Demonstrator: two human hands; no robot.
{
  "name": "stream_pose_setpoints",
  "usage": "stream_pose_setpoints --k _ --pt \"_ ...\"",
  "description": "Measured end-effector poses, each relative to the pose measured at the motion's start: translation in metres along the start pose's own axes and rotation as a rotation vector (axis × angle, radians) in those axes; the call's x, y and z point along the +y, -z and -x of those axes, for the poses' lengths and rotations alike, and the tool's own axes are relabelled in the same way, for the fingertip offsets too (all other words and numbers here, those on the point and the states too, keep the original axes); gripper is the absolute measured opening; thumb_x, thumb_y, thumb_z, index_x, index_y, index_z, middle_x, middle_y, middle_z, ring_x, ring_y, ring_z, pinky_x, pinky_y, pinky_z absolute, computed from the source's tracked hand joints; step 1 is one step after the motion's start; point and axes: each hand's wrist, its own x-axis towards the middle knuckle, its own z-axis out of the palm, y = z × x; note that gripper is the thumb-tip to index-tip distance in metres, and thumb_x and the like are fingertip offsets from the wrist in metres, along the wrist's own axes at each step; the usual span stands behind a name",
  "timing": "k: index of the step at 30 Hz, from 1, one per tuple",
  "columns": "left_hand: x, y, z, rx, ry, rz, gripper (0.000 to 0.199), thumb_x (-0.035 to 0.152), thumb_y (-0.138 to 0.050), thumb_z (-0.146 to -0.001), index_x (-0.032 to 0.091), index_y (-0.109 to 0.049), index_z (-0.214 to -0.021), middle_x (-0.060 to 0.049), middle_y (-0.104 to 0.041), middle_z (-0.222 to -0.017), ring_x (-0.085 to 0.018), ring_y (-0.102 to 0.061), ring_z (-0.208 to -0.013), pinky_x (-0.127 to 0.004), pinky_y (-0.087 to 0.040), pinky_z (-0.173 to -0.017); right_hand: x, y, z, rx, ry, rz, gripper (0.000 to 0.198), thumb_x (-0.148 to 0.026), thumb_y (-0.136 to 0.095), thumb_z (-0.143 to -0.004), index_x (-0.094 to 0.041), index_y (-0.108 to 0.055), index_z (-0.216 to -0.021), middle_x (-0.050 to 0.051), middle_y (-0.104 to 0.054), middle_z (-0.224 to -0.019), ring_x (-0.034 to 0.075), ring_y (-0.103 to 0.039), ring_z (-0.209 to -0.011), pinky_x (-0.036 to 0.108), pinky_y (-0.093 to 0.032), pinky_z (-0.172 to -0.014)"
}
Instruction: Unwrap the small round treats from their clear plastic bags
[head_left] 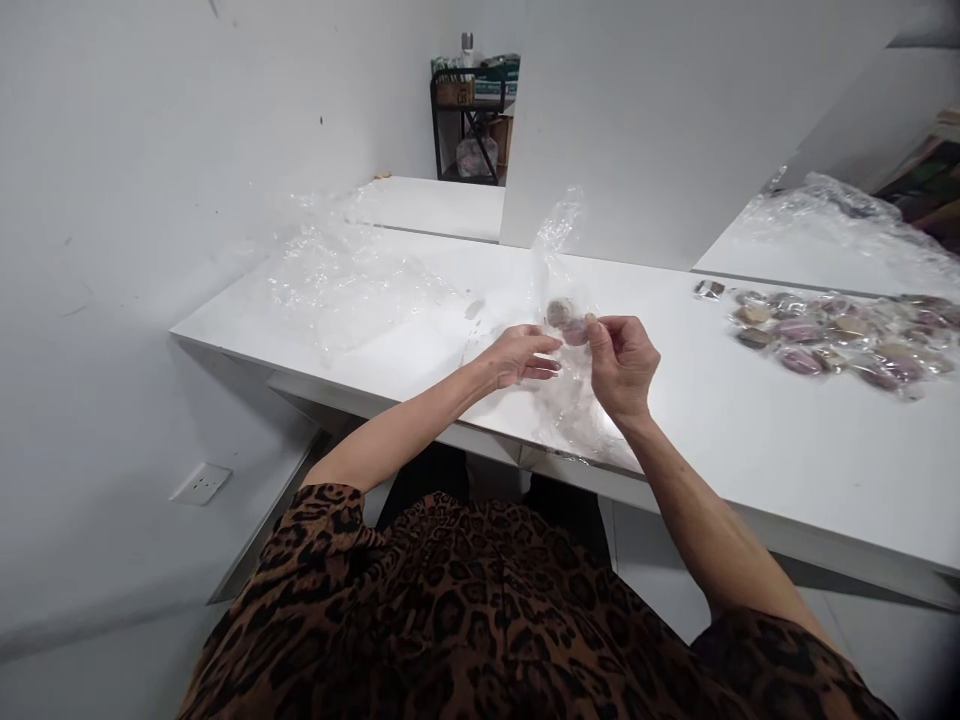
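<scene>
right grip [624, 368] pinching clear film [574, 400], left grip [519, 355] close by, its hold impossible to tell! white worktop [750, 430] spreads beneath, upright panel [622, 130] blocking part of the back; crumpled plastic [337, 290] sprawls left, wrapped pieces [847, 335] crowd right, small bundle [560, 313] sits between both hands.

Pale wall [150, 220] with a socket [201, 484]; white table [780, 460]; black shelf rack [468, 104] behind.

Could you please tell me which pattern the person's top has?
The top has a brown and black leopard print, seen in the head view.
</scene>
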Motion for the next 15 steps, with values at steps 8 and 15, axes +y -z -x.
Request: stream_pose_setpoints --k 8,15 --pt "0.024 0.01 0.01 -0.121 -0.115 -0.151 0.022 -0.001 -0.056 -0.082 0.009 -0.07 -0.096 -0.005 -0.073 -0.079 -0.012 -0.07 -0.067 -0.032 -0.059 -0.079 0.027 0.003 -0.016 0.006 -0.585 -0.497 0.043 -0.052 -0.089 -0.07 -0.022 -0.058 -0.075 -0.001 -0.061 -0.071 0.012 -0.058 -0.065 0.028 -0.053 -0.06" --pt "0.03 0.022 0.014 -0.136 -0.181 -0.178 0.014 0.007 -0.064 -0.091 0.01 -0.073 -0.1 -0.009 -0.078 -0.091 -0.016 -0.076 -0.081 -0.033 -0.058 -0.087 0.014 0.006 -0.003 0.011 -0.268 -0.223 0.042 -0.058 -0.077 -0.08 -0.022 -0.066 -0.098 0.005 -0.068 -0.101 0.018 -0.062 -0.092 0.034 -0.053 -0.08"
